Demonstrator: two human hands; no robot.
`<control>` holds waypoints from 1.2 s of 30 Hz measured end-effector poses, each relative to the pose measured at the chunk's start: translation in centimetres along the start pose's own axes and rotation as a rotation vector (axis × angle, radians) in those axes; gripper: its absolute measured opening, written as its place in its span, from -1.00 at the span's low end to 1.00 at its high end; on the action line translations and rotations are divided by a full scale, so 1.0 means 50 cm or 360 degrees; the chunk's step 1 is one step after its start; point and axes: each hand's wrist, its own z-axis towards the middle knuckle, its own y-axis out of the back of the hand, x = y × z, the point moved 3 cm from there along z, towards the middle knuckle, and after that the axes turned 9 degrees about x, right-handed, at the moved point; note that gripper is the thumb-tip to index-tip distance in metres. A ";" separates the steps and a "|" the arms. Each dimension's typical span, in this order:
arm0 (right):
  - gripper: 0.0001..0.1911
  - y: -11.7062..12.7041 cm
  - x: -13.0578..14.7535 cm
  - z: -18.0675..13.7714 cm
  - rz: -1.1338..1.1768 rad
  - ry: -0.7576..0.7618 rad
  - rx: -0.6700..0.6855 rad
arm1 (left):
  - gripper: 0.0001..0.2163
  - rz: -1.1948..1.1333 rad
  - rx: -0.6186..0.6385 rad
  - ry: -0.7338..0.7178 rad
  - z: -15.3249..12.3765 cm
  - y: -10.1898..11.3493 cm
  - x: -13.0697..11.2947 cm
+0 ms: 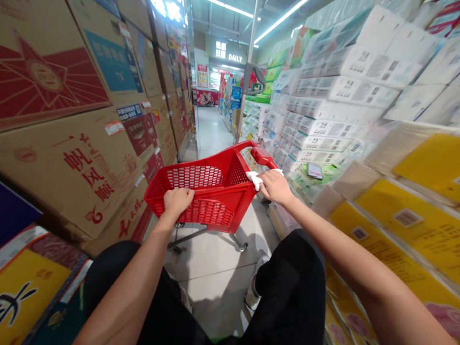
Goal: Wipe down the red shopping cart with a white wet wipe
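A small red plastic shopping cart [212, 206] stands sideways in front of me, its basket sides pierced with rows of holes. My left hand [178, 200] is closed over the near top rim of the basket. At the cart's right end, my right hand [275, 186] presses a crumpled white cloth [254, 179], perhaps a tissue, against the cart just below the red handle [264, 156]. Its fingers are closed on the cloth. The inside of the basket shows only in part.
Stacked cardboard cartons [64, 167] wall the left side. White tissue packs [345, 96] and yellow packs [406, 211] are piled at the right, with a phone-like device [315, 171] lying on a green pack. A tiled aisle [213, 124] runs ahead beside a metal pole [247, 72].
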 end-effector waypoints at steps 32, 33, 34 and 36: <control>-0.67 0.055 0.220 0.025 0.0510 0.0058 -0.0430 | -0.71 -0.1057 -0.0415 -0.0770 -0.058 0.068 -0.247; -0.67 0.054 0.214 0.030 0.0507 0.0096 -0.0404 | -0.71 -0.1075 -0.0409 -0.0759 -0.049 0.067 -0.239; -0.67 0.052 0.204 0.034 0.0507 0.0105 -0.0392 | -0.71 -0.1090 -0.0399 -0.0765 -0.039 0.067 -0.229; -0.64 0.049 0.173 0.039 0.0525 0.0087 -0.0387 | -0.72 -0.1124 -0.0385 -0.0793 -0.022 0.067 -0.208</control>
